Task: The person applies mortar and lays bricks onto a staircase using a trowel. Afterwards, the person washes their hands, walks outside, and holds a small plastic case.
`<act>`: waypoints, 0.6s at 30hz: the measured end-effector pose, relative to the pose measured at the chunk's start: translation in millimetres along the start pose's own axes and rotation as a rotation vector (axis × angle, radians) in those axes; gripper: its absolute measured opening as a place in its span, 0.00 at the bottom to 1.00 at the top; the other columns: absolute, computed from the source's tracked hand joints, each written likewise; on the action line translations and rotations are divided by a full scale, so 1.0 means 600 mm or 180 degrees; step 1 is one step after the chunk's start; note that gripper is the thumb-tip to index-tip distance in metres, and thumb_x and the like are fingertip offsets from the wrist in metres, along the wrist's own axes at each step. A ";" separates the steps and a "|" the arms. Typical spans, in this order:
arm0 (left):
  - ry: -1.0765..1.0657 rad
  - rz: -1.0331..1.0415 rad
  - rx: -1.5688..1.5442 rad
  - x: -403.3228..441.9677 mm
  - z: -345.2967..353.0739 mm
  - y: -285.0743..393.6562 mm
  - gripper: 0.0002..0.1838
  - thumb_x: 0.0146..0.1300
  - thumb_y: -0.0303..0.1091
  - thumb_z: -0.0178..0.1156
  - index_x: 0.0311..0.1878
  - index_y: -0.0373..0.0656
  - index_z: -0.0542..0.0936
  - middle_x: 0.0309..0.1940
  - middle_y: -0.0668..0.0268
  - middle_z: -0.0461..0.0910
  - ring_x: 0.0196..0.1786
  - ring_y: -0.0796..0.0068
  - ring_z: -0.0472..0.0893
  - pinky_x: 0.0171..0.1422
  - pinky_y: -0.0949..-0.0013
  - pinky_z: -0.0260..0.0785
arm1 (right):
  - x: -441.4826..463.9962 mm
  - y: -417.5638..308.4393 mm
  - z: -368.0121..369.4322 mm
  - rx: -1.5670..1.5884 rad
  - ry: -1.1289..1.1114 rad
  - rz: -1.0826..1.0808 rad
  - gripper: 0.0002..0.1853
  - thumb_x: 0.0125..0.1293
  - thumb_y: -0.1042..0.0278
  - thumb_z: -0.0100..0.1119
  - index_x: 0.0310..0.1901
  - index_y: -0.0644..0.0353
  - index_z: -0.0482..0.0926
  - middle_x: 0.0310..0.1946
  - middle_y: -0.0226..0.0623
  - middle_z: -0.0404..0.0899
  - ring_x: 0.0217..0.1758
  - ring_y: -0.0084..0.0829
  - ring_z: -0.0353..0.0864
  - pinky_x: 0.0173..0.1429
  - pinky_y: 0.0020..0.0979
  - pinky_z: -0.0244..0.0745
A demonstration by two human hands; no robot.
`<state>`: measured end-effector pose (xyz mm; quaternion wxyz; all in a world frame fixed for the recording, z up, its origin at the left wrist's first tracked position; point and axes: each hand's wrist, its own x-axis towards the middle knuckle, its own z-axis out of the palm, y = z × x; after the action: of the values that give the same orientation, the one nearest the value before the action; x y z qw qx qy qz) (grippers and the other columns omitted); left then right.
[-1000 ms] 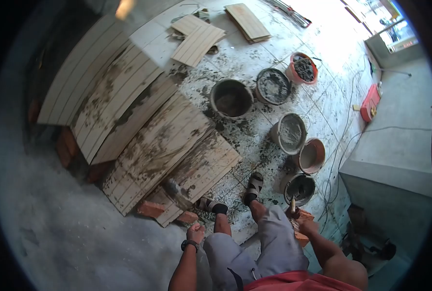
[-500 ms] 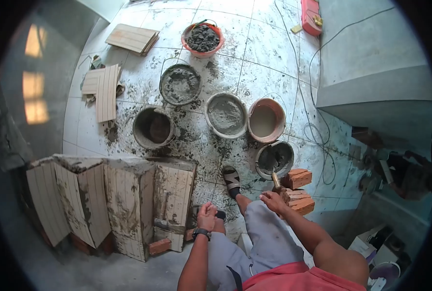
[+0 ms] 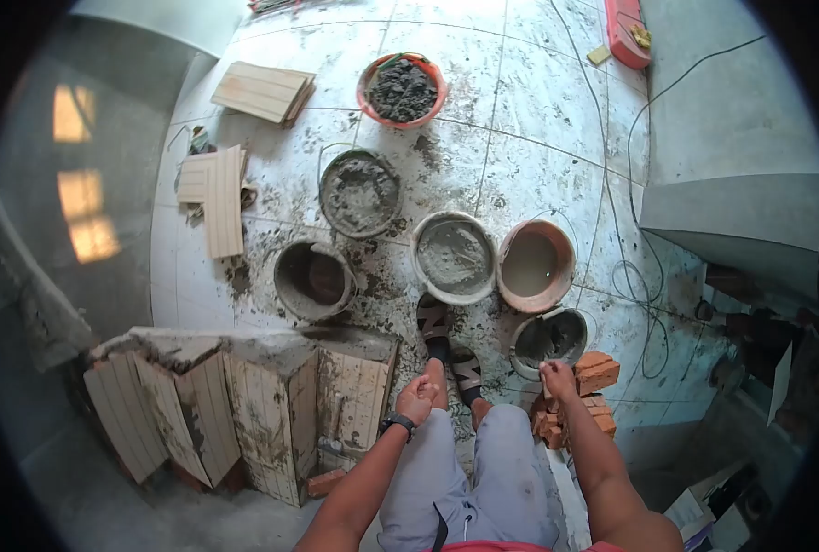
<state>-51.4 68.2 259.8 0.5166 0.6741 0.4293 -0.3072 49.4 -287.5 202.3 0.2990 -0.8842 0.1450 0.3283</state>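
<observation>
My left hand [image 3: 416,398], with a dark watch at the wrist, hangs in front of my knees, fingers curled together and nothing visible in them. My right hand [image 3: 559,377] is closed at the near rim of a dark mortar bucket [image 3: 549,342]; the wooden handle there is mostly hidden by the fingers, so its hold is unclear. Orange bricks [image 3: 597,372] are stacked right beside that hand. Farther off are a bucket of grey mortar [image 3: 454,258] and a reddish bucket of murky liquid [image 3: 536,265].
Mortar-smeared stepped tile work [image 3: 260,414] stands at the left. Beyond are a dark bucket [image 3: 315,281], another mortar bucket [image 3: 361,193], an orange bucket of dark mix [image 3: 402,90], loose tiles [image 3: 260,92] and a cable [image 3: 630,166]. A brick [image 3: 325,482] lies by the steps.
The view has swung and moved closer to the buckets. My feet have shifted and now stand close together. My right hand has moved from beside the wooden handle to the bucket rim, covering the handle.
</observation>
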 end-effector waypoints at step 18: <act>-0.0404 0.1805 0.3494 0.545 0.463 0.278 0.16 0.65 0.31 0.49 0.52 0.41 0.80 0.47 0.57 0.79 0.49 0.59 0.81 0.47 0.56 0.78 | 0.646 0.061 0.224 -0.1176 0.0129 0.0319 0.15 0.60 0.62 0.53 0.37 0.60 0.87 0.36 0.51 0.84 0.41 0.48 0.86 0.45 0.44 0.81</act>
<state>250.8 -129.3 -25.4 0.1805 0.9097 -0.0186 -0.3734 254.1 -255.5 -153.9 0.1119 -0.9221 0.1321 0.3459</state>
